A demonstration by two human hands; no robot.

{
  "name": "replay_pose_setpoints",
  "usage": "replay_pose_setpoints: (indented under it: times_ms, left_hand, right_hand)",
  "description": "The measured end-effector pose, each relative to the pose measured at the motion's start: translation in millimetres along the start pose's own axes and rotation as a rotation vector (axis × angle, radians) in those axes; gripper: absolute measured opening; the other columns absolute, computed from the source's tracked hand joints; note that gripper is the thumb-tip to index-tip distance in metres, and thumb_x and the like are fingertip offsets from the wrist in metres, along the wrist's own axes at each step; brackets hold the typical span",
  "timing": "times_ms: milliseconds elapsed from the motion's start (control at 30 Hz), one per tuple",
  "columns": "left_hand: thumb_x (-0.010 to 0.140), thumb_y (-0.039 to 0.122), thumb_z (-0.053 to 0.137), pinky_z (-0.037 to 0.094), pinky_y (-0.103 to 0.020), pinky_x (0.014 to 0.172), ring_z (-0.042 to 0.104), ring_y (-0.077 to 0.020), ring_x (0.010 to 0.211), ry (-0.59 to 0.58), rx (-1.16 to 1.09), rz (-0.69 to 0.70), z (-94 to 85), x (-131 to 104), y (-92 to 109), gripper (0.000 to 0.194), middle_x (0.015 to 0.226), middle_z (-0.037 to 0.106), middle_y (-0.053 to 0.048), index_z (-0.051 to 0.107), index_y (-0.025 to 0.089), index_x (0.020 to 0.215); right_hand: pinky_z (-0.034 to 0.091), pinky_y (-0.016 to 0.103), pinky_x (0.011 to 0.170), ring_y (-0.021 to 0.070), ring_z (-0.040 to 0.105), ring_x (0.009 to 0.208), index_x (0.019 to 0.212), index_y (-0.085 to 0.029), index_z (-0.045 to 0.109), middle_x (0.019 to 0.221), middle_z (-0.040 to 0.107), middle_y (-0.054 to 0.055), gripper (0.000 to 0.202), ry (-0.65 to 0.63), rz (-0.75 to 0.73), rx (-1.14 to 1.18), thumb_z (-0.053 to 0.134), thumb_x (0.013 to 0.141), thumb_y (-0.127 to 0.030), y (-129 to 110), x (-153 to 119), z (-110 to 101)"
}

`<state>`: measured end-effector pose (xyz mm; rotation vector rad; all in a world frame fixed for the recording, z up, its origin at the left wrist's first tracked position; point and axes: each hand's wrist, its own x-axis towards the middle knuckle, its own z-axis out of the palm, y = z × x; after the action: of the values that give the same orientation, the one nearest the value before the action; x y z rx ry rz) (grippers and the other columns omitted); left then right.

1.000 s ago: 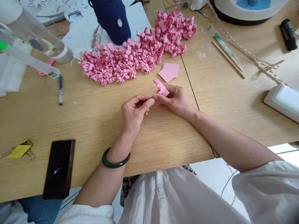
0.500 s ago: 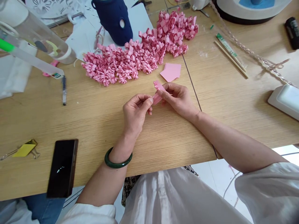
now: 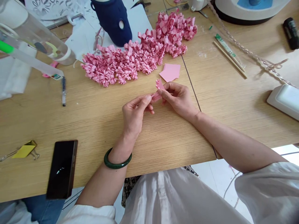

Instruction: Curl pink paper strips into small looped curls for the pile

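Both my hands pinch one small pink paper piece point(image 3: 156, 96), cut into thin strips with some curled ends at its top. My left hand point(image 3: 136, 110), with a dark green bangle on the wrist, holds the strips at their lower left. My right hand point(image 3: 178, 97) grips the piece from the right, thumb on top; a thin pale tip sticks out by its fingers, too small to name. Just beyond lie flat pink paper pieces point(image 3: 170, 72) in a small stack. Behind them stretches a long heap of curled pink paper flowers point(image 3: 123, 62).
A navy cup point(image 3: 114, 23) stands behind the heap. On the left are a clear bottle point(image 3: 51, 43), a pen point(image 3: 64, 91), a binder clip point(image 3: 29, 149) and a phone point(image 3: 62, 169) near the table edge. Wooden sticks point(image 3: 230, 59) and a braided cord point(image 3: 247, 51) lie at right.
The fingers of my left hand have shifted slightly up and left along the paper strips. The curled top of the piece has tilted a little to the right. My right hand stays nearly still.
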<state>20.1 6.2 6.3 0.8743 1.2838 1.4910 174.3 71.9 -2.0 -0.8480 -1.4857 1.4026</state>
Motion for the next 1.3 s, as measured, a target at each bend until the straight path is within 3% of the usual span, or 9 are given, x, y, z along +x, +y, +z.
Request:
replay_pose_setpoints:
  times_ms: [233, 567, 1100, 1300]
  left_hand:
    - [0.080, 0.043, 0.091, 0.051, -0.017, 0.047, 0.059, -0.0076, 0.055, -0.010, 0.042, 0.117, -1.2, 1.0, -5.6, 0.024, 0.071, 0.074, -0.001, 0.085, 0.021, 0.083]
    - [0.085, 0.038, 0.088, 0.053, -0.018, 0.050, 0.060, -0.0069, 0.051, 0.007, 0.185, 0.232, -6.5, 0.0, -7.6, 0.023, 0.068, 0.074, 0.001, 0.080, 0.019, 0.076]
    - [0.070, 0.040, 0.095, 0.043, -0.019, 0.046, 0.051, -0.0059, 0.046, 0.046, 0.168, 0.170, -3.4, 0.8, -4.1, 0.030, 0.055, 0.062, 0.006, 0.074, 0.019, 0.067]
    - [0.072, 0.033, 0.092, 0.035, -0.020, 0.045, 0.046, -0.0054, 0.046, 0.070, 0.176, 0.148, -4.5, -0.1, -3.4, 0.026, 0.053, 0.059, 0.006, 0.071, 0.020, 0.064]
  right_hand:
    - [0.055, 0.024, 0.059, 0.0153, 0.071, 0.074, 0.084, -0.019, 0.068, 0.084, 0.079, 0.006, 0.056, -0.028, 0.018, 0.035, 0.075, 0.086, -0.075, -2.4, -2.1, 0.2]
    - [0.054, 0.024, 0.058, 0.0143, 0.068, 0.074, 0.086, -0.018, 0.070, 0.086, 0.077, 0.005, 0.054, -0.041, 0.013, 0.001, 0.076, 0.086, -0.072, -0.7, -2.8, 0.1]
    - [0.052, 0.024, 0.058, 0.0127, 0.060, 0.070, 0.084, -0.017, 0.069, 0.081, 0.071, 0.004, 0.052, -0.125, 0.022, -0.014, 0.078, 0.087, -0.069, -6.2, -4.3, -1.4]
    - [0.052, 0.023, 0.058, 0.0107, 0.056, 0.065, 0.081, -0.017, 0.068, 0.080, 0.069, 0.003, 0.048, -0.132, 0.026, -0.021, 0.079, 0.089, -0.064, -8.2, -4.2, -2.1]
